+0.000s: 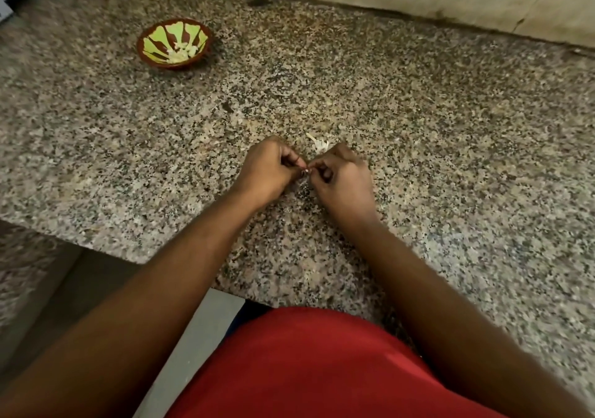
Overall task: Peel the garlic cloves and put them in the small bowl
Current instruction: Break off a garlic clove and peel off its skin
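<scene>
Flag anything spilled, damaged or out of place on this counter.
Nothing serious. Loose garlic skins lie on the granite counter just beyond the hands, ordinary peeling waste. The small bowl sits upright with peeled cloves inside. Both hands, left and right, pinch a clove.

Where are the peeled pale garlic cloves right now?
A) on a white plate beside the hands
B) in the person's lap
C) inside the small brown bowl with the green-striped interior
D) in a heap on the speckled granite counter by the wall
C: the pale peeled garlic cloves lie at the bottom of the small brown bowl with the green-striped interior, far left of both hands, which work a small piece between them on the counter.
</scene>
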